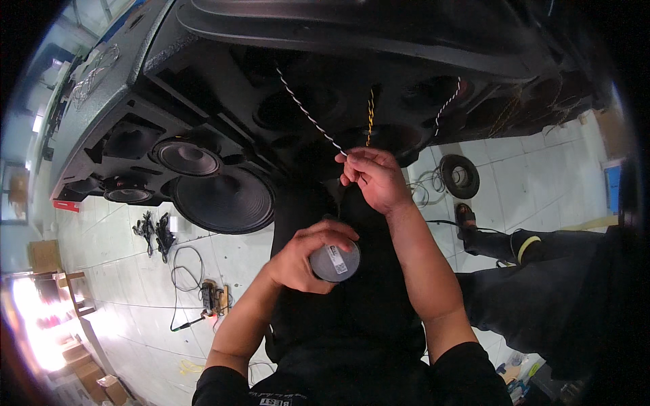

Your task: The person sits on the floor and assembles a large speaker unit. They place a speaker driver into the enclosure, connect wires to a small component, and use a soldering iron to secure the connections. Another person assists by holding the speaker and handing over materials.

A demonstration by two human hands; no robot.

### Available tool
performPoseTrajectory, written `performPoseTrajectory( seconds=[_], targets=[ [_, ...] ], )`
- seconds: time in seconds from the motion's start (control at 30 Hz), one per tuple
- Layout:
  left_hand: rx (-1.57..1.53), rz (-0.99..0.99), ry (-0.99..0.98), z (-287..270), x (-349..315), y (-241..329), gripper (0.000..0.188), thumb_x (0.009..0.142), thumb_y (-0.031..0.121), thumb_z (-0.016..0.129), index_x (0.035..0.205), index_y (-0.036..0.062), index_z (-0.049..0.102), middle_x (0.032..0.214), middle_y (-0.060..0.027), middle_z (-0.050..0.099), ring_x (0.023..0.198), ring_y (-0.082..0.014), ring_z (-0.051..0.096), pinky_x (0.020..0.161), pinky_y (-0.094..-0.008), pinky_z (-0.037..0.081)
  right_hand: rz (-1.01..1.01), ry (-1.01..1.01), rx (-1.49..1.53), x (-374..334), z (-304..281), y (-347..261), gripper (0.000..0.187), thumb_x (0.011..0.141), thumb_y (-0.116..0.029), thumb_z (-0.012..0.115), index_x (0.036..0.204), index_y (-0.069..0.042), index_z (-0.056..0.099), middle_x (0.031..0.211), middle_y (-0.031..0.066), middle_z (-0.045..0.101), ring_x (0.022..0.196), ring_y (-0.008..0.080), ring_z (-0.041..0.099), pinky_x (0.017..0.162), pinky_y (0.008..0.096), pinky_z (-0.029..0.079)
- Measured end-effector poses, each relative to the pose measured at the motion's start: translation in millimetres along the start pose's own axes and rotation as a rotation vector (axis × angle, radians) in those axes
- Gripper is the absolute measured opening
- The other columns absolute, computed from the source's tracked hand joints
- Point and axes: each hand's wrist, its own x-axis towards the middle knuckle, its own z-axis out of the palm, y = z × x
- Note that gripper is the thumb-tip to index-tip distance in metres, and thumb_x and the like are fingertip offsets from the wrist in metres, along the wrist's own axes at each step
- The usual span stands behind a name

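So, what we see, line by line:

Left hand: our left hand [298, 260] wraps its fingers around a small round grey driver [335, 262], with the thumb on top. We grip it this way so its flat face stays turned up toward us.

Driver: it sits near the middle, at about 6 o'clock from the other hand, close to our chest. It has a white sticker on its face.

Right hand: our right hand [374, 177] is pinching the end of a black-and-white twisted wire [308, 115] between thumb and fingertips. We hold it tight so the loose end does not swing away.

Wire: it runs up toward 11 o'clock into the big black speaker box [223, 88]. It hangs from there, so its end comes down to us.

Yellow wire: a yellow-and-black twisted wire [370, 111] hangs just beside it, at 12 o'clock from our right hand. Nobody holds it.

Big speaker: a large round cone [223, 201] sits in the box at 9 o'clock.

Floor: cables and a power strip [206, 298] lie at 8 o'clock.

Other person: a leg and sandal [467, 220] rest at 3 o'clock.
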Motion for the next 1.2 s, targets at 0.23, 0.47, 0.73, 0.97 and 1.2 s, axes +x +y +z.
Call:
performPoseTrajectory(
  seconds=[0.23,0.47,0.73,0.97,1.2],
  targets=[
    [-0.007,0.045,-0.247,-28,24,-13,0.072,0.052,0.012,0.077,0.121,0.0075,0.058,0.130,-0.0157,0.057,0.120,-0.0343,0.054,0.103,-0.0434,0.042,0.041,0.000,0.090,7,-6,11,0.019,0.093,-0.010,0.059,0.101,0.005,0.066,0.074,0.0044,0.056,0.069,0.0134,0.052,0.071,0.0344,0.045],
    [0.244,-0.173,-0.309,-48,35,25,0.080,0.052,0.012,0.077,0.129,0.0052,0.057,0.135,-0.0138,0.053,0.129,-0.0341,0.047,0.112,-0.0470,0.034,0.023,0.008,0.075,6,-8,8,0.019,0.093,-0.010,0.059,0.101,0.006,0.067,0.075,0.0039,0.057,0.069,0.0125,0.051,0.069,0.0337,0.044],
    [0.119,-0.130,-0.396,-31,8,32,0.084,0.057,0.000,0.068,0.139,0.0062,0.050,0.143,-0.0153,0.048,0.138,-0.0361,0.039,0.116,-0.0491,0.028,0.004,-0.018,-0.024,8,1,12,0.022,0.092,-0.008,0.060,0.106,0.008,0.066,0.081,0.0056,0.060,0.071,0.0130,0.052,0.071,0.0340,0.045],
    [-0.046,-0.067,-0.099,-16,-8,11,0.089,0.070,0.034,0.083,0.143,0.0017,0.043,0.150,-0.0207,0.039,0.139,-0.0368,0.038,0.113,-0.0472,0.030,-0.009,-0.020,-0.255,7,8,13,0.026,0.092,-0.006,0.063,0.114,0.008,0.065,0.095,0.0087,0.065,0.075,0.0123,0.054,0.072,0.0328,0.048],
    [-0.657,-0.064,0.503,18,11,-35,0.041,0.095,0.029,0.064,0.123,0.0044,0.045,0.106,-0.0065,0.055,0.098,-0.0177,0.056,0.089,-0.0357,0.046,-0.184,-0.005,-0.601,-11,22,8,0.023,0.093,-0.005,0.062,0.114,0.003,0.068,0.104,0.0086,0.070,0.085,0.0127,0.065,0.081,0.0251,0.052]
  ],
)
